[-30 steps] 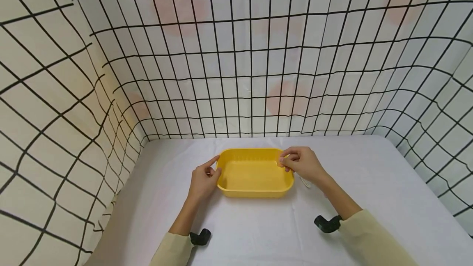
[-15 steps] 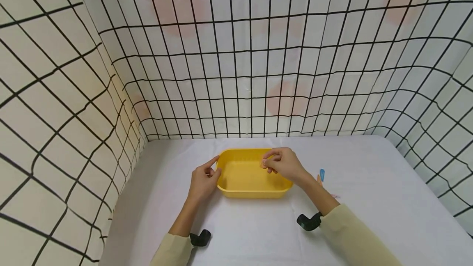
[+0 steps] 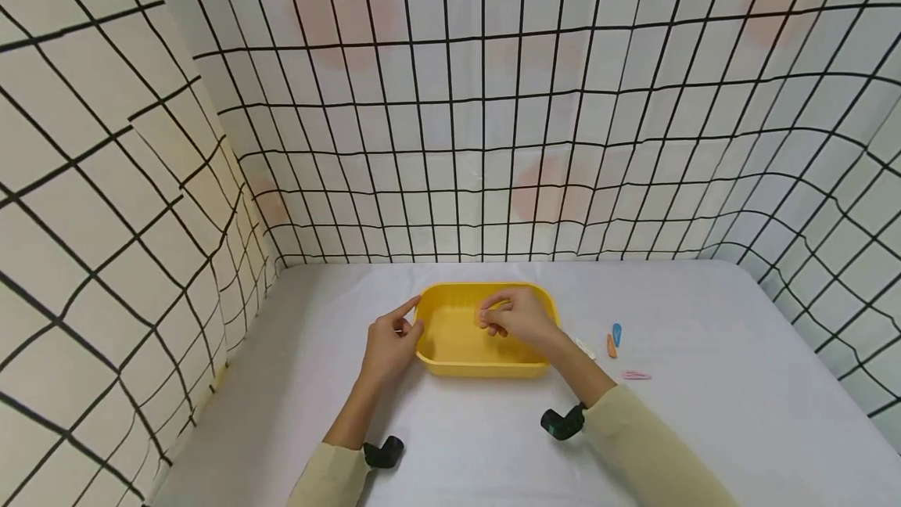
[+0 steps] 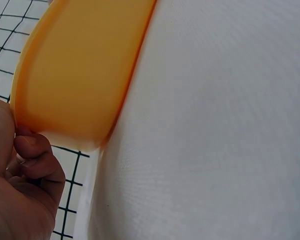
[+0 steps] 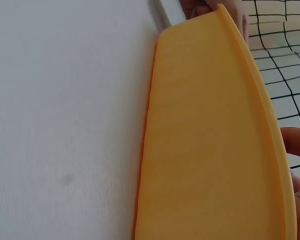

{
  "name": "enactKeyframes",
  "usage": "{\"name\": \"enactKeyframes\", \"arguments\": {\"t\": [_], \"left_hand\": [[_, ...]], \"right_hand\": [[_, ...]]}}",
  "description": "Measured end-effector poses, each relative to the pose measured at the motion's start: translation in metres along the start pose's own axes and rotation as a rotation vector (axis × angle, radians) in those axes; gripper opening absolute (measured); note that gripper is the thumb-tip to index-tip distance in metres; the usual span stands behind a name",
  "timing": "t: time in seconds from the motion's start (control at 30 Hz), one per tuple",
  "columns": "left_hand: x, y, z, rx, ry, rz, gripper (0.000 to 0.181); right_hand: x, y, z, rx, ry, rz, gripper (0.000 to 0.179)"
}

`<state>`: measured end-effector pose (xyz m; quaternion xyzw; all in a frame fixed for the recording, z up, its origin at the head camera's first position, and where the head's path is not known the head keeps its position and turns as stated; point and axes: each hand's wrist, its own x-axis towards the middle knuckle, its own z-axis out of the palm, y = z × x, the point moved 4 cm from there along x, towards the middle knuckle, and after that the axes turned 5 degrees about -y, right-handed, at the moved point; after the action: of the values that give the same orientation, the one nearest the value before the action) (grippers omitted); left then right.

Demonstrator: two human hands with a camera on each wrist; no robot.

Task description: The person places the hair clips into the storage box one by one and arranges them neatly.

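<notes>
A yellow plastic tray sits on the white-covered table. My left hand holds its left rim; in the left wrist view, thumb and curled fingers pinch the edge. Over the inside of the tray, my right hand pinches a small pale orange piece, mostly covered by the fingertips, so its kind is unclear. In the right wrist view the tray's front wall hides most of that hand. Right of the tray lie a pink hair clip, a blue clip, an orange clip and a white item.
Black wire grid panels over white sheeting stand at the back and both sides. The white tablecloth stretches right of the clips. A black wrist camera shows at the left cuff, another at the right.
My right hand has moved left from the tray's right rim to over its middle, carrying the small piece. The clips have come into sight from behind the forearm. My left hand stays on the rim.
</notes>
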<state>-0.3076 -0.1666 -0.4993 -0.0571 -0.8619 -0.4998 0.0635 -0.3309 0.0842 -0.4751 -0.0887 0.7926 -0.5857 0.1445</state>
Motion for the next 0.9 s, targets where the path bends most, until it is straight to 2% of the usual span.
{"name": "enactKeyframes", "arguments": {"t": [0.17,0.37,0.9], "left_hand": [[-0.002,0.0,0.001,0.002,0.001,0.007,0.045],[-0.006,0.001,0.002,0.0,0.0,-0.002,0.046],[-0.014,0.004,0.004,0.002,0.015,-0.03,0.046]], "right_hand": [[0.003,0.003,0.013,0.006,0.008,0.052,0.015],[0.008,0.005,0.026,-0.003,0.016,0.069,0.014],[0.012,0.003,0.049,-0.087,-0.064,0.106,0.009]]}}
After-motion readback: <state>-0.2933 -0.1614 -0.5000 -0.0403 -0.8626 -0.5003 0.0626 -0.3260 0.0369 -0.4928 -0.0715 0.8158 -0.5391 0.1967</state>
